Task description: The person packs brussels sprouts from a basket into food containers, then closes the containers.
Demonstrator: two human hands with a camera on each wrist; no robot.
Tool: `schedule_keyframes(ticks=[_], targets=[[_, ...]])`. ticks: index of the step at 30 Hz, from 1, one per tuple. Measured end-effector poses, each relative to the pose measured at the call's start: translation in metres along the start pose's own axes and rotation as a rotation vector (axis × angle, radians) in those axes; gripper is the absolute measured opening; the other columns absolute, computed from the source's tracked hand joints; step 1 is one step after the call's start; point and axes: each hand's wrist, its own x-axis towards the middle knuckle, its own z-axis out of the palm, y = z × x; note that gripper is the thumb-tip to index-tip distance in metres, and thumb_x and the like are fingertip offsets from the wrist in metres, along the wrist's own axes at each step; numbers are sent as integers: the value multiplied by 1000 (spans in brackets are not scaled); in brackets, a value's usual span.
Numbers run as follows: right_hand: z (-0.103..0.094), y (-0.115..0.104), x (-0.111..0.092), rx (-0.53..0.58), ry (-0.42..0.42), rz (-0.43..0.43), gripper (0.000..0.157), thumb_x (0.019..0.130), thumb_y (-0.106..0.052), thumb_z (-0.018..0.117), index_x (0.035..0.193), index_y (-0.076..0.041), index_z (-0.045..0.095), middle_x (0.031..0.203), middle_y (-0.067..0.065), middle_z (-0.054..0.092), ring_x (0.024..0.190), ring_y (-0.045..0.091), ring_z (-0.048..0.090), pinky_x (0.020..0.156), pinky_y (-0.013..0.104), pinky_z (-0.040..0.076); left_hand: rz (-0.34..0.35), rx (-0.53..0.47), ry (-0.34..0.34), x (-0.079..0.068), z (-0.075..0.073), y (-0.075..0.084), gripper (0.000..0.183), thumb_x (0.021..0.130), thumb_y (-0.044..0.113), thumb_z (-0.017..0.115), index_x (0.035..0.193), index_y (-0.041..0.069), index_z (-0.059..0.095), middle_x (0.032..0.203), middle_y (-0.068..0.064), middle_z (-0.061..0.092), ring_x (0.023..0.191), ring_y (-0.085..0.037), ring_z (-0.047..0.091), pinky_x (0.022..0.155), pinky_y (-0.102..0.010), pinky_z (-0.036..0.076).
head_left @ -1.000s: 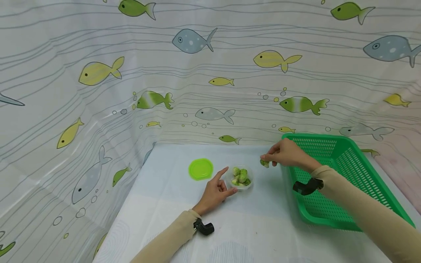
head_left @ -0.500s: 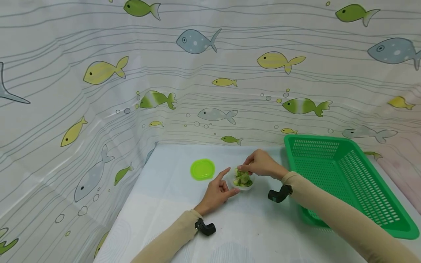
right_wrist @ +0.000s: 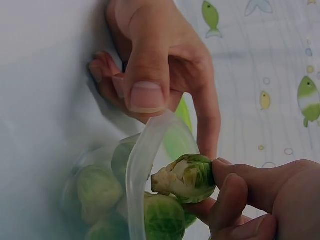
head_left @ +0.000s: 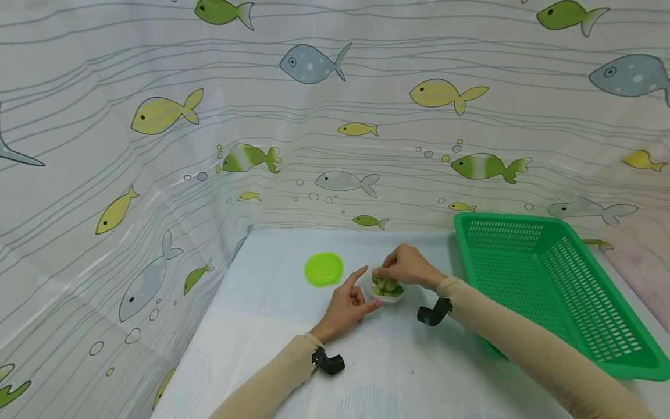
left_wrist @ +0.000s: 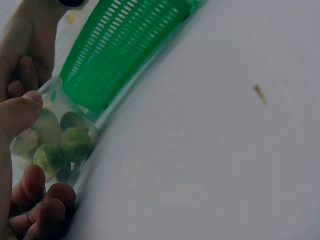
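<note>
My left hand (head_left: 342,308) holds a small clear plastic container (right_wrist: 136,170), its thumb at the near rim and its index finger stretched round the far side. Several green Brussels sprouts (left_wrist: 51,159) lie inside. Just over the opening, my right hand (head_left: 410,267) pinches one more Brussels sprout (right_wrist: 187,177) between thumb and fingers. In the right wrist view this sprout's pale stem end points across the rim, and it sits against or just above the sprouts below.
A lime-green lid (head_left: 323,269) lies flat left of the container. On the right, a large green perforated basket (head_left: 471,256) stands under my right forearm. A patterned fish curtain (head_left: 293,128) hangs behind the white-covered table (head_left: 251,326).
My right hand has come left from beside the basket to the container, carrying the Brussels sprout, and has lowered slightly over the opening. The left hand has stayed at the container.
</note>
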Motion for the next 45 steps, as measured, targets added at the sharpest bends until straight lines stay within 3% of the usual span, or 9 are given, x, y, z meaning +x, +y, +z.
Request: schedule_keyframes(ticks=[6,12,19,31,40,45], targets=[[4,2,1,-57,24,-37,30,92,-37,84,87,-8,85,80,0,78,70,10,64,60,25,53,3,-16,8,0,0,0,87,94,23,85,165,9,37,65,-7,59,50,-4,52,54,-19,46],[8,-2,-3,-150,72,-68,32,88,-41,87,78,-12,82,70,-4,73,63,11,61,54,25,48,-3,-18,8,0,0,0,88,93,22,85,165,11,37,65,-7,59,50,-4,52,55,-19,47],[10,-4,-7,-257,148,-135,35,86,-45,89,75,-12,82,69,-4,72,58,11,58,48,25,44,4,-28,17,0,1,-2,86,93,19,85,164,10,39,65,-10,60,49,-4,51,56,-19,45],[11,-1,-6,-318,176,-180,39,89,-48,86,74,-13,80,65,-5,67,57,12,55,47,25,41,-8,13,0,-1,1,0,87,95,26,84,166,9,36,65,-4,60,51,-2,52,58,-19,48],[-6,7,-12,-283,178,-168,38,92,-47,82,83,-11,80,72,-2,71,64,13,59,55,29,48,-8,40,4,-1,1,3,88,94,27,84,165,8,36,65,-3,60,50,-1,53,60,-20,50],[-20,15,-20,-249,145,-168,49,92,-46,82,110,-1,75,93,11,76,77,19,68,67,36,57,-29,38,-17,-1,-5,5,95,93,30,86,167,6,31,68,-2,62,50,-5,56,57,-23,52]])
